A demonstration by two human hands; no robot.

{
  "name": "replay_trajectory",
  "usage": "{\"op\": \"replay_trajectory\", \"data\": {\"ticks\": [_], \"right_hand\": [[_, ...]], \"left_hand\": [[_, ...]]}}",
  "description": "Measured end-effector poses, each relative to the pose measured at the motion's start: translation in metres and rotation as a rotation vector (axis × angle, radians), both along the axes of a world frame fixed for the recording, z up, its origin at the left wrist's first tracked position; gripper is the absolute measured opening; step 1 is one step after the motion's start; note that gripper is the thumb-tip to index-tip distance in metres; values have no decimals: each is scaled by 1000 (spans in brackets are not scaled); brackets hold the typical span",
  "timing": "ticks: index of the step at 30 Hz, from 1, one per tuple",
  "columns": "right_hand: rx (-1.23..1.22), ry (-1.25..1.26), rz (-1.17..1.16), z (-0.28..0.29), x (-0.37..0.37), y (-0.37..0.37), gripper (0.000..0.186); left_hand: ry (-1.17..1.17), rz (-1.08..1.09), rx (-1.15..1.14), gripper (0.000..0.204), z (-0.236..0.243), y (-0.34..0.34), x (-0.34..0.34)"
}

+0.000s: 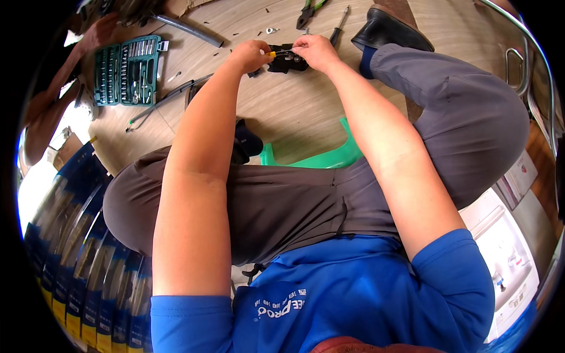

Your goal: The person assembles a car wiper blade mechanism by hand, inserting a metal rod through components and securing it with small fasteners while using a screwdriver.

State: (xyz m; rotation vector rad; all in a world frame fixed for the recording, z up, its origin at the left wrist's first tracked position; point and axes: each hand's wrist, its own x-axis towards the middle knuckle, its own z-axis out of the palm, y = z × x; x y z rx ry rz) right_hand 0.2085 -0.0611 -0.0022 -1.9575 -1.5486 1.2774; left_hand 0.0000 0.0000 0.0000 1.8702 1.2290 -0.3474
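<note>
Left hand: fingers closed together on a small yellow-tipped tool, its tip laid against the black part. Right hand: fingers pinched on the top of the same small black part, which sits low over the wooden floor between the two hands; whether it rests on the boards or is held just clear cannot be told at this distance. Open green socket-set case: on the floor well to the left of the hands, sockets in rows. Thin black rod: lying between the case and the left forearm. Green-handled pliers and a screwdriver: on the floor just beyond the hands. Black shoe: beside the right hand. Green plastic stool: under the seated person's grey trousers. Blue boxes: stacked at lower left.
</note>
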Motion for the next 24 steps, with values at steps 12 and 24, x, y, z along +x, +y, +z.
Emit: {"op": "replay_trajectory", "data": {"ticks": [12,24], "right_hand": [[-3,-10,24,0,-2,-3,16],[40,-113,147,-2,-1,-5,17]], "left_hand": [[-133,-5,12,29,-1,-2,9],[95,7,-36,30,4,-2,33]]}}
